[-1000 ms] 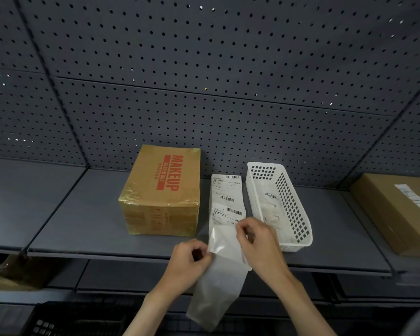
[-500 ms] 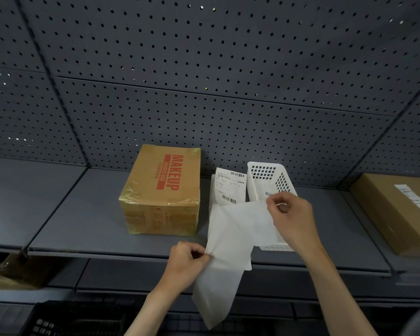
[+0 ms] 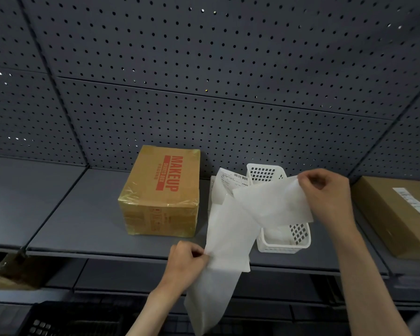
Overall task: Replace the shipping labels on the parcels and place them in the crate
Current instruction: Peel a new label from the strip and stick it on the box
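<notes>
Makeup box [image 3: 161, 190], tan cardboard with red "MAKEUP" print and glossy tape, standing on grey shelf [image 3: 82, 214] against perforated back panel [image 3: 204, 81].

Just right of box: label strip [image 3: 228, 229], long and white, running from shelf down past front edge. Far end printed, barcode visible, lying on shelf right of box; near end blank, hanging below shelf.

Left hand [image 3: 185, 263] at shelf front edge, lower right of box, fingers curled, pinching left edge of strip.

Right hand [image 3: 325, 197] raised, well right of box, fingers and thumb pinching upper corner of peeled label [image 3: 274, 202]. Label lifted off strip, translucent, spread diagonally between hands, lower end meeting strip.

White basket [image 3: 284, 243], perforated plastic, on shelf right of box beyond strip; partly hidden behind peeled label. White paper inside, details unclear.

Second parcel [image 3: 393, 214], flat brown carton with white label on top, far right of box on adjoining shelf section.

Black crate [image 3: 58, 318] below and left of box, under shelf, only partly in view.

Wrapped brownish item [image 3: 7, 272] at lower left, below shelf level; identity unclear.
</notes>
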Available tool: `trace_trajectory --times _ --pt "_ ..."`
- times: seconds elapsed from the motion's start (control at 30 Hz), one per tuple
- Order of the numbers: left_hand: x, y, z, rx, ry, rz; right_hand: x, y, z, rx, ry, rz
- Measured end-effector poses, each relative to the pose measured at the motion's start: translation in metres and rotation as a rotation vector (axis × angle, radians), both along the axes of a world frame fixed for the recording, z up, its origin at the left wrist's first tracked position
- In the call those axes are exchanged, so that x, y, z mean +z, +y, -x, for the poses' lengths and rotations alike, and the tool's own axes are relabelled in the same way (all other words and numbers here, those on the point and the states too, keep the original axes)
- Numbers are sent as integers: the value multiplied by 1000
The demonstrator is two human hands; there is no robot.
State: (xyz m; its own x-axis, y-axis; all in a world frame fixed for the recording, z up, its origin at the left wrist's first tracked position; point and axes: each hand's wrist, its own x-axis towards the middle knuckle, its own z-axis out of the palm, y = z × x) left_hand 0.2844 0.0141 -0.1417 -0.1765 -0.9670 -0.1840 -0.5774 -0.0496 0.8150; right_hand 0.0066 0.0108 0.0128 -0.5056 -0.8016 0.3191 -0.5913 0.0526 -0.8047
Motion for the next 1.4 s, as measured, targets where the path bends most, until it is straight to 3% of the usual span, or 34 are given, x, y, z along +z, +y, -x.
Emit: trace_trajectory --times 0.33,0.6,0.8,0.9,1.0,1.07,1.13,1.23,1.4 --pt "5 1 0 -28 -47 22 18 8 4 -68 6 149" --pt "8 5 -5 -101 -216 51 35 13 -2 -63 -9 257" --pt "18 10 -7 -171 -313 2 41 12 -17 26 -6 271" --pt "34 12 -12 -137 -359 92 39 9 -29 81 -8 251" --pt "56 8 -14 -116 -175 202 37 5 -45 135 -14 250" --pt "73 2 -13 -119 63 220 35 2 -57 171 -22 265" --pt "92 -5 -11 -104 354 117 32 0 -74 211 16 294" --pt "115 -16 -9 -32 662 -39 23 -1 -104 290 169 361" --pt "134 -34 -17 141 880 -121 2 5 -142 474 559 430"
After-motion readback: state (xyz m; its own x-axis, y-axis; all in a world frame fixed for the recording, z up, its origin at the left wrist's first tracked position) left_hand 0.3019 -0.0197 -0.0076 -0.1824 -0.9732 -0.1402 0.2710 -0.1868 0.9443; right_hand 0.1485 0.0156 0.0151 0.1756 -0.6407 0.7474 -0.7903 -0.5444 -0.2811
